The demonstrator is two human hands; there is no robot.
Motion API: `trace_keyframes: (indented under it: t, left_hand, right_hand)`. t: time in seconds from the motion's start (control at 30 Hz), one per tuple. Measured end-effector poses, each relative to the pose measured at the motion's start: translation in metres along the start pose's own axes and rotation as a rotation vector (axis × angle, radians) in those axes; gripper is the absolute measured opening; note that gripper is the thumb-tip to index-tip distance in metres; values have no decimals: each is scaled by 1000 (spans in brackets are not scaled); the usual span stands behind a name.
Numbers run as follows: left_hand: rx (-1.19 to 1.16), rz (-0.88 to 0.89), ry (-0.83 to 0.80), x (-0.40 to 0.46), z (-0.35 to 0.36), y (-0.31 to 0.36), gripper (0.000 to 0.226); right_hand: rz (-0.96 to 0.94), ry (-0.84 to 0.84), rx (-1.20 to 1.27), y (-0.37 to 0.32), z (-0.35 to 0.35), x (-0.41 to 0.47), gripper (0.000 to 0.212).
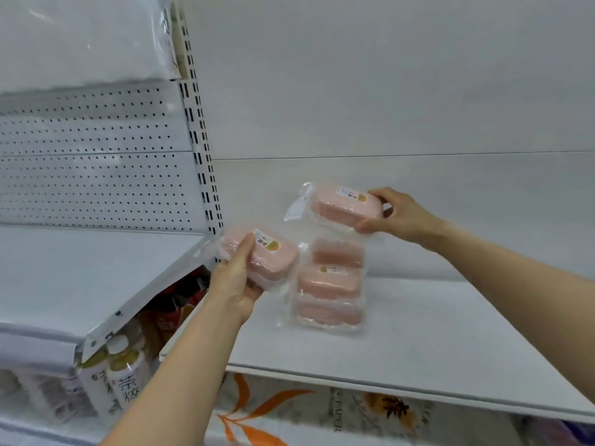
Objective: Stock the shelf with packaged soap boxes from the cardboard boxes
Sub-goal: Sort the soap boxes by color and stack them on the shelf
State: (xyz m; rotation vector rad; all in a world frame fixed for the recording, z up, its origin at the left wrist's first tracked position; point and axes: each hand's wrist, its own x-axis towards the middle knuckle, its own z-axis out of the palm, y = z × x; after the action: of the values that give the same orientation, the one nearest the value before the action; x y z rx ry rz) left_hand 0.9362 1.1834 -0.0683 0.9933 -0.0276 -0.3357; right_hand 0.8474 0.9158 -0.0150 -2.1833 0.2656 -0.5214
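Several pink soap boxes in clear plastic wrap are stacked [330, 286] on the white shelf [418, 342]. My right hand [401, 215] grips another pink soap box [344, 206] by its right end, holding it just above the stack. My left hand [236, 278] holds a further wrapped pink soap box [270, 257] at the left of the stack, thumb over its top. Both held boxes bear a yellow-and-white label. No cardboard box is in view.
A perforated white back panel and slotted upright [203, 140] stand at the left, with a second shelf [80, 272] there. Bottles with yellow labels [119, 378] sit below it. Packs printed with orange leaves [273, 410] lie under the main shelf.
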Motion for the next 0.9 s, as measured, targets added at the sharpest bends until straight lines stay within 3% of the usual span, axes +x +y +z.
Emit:
trace_keyframes:
  t: [0.1, 0.3, 0.4, 0.5, 0.57, 0.63, 0.7, 0.77, 0.83, 0.9]
  left_hand:
    - [-19, -22, 27, 8, 3, -9, 20]
    - [-58, -43, 38, 12, 4, -19, 23]
    - [-57, -46, 22, 11, 5, -20, 22]
    - [-63, -42, 18, 7, 8, -20, 20]
    - [-72, -27, 23, 5, 12, -20, 21]
    - [-80, -16, 21, 3, 19, -21, 21]
    - [-79, -8, 9, -1, 31, -22, 16]
    - [-65, 3, -29, -9, 46, -23, 13]
    - [-48, 15, -94, -18, 58, -24, 15]
    - [-18, 34, -134, -25, 60, -26, 20]
  right_hand:
    - [37, -26, -27, 22, 11, 33, 78]
    - [119, -219, -130, 52, 34, 58, 83]
    - [120, -234, -129, 55, 38, 59, 75]
    - [119, -205, -303, 52, 38, 54, 80]
    - [40, -73, -351, 43, 39, 42, 81]
    - [-121, 7, -158, 22, 43, 22, 67]
    - [-245, -81, -36, -2, 49, -1, 61]
    - [-309, -183, -154, -18, 58, -19, 72]
    - [-381, -143, -272, -19, 65, -25, 82]
    - [-376, -80, -227, -14, 62, -26, 80]
